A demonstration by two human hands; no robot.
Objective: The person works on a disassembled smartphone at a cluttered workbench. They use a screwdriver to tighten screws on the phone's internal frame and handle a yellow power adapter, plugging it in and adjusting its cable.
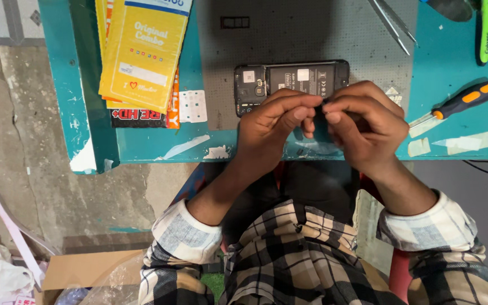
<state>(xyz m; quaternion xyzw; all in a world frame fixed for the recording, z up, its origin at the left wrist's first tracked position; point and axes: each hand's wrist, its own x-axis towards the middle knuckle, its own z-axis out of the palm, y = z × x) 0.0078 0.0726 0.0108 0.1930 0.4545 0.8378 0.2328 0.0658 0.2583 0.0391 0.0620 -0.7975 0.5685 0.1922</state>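
A black phone (289, 82) lies face down with its back cover off on a grey mat (289, 34), its battery and camera exposed. My left hand (272, 121) and my right hand (365, 121) meet just in front of the phone's lower edge. Their fingertips pinch together on a tiny dark part (326, 101), too small to identify. Both hands hover at the near edge of the teal table (453, 73).
A stack of yellow packets (142, 51) lies at the left of the table. Metal tweezers (393, 22) rest at the top right. A black-and-orange screwdriver (464, 99) lies to the right, with a green toothbrush (485, 28) beyond it. Tape scraps dot the table edge.
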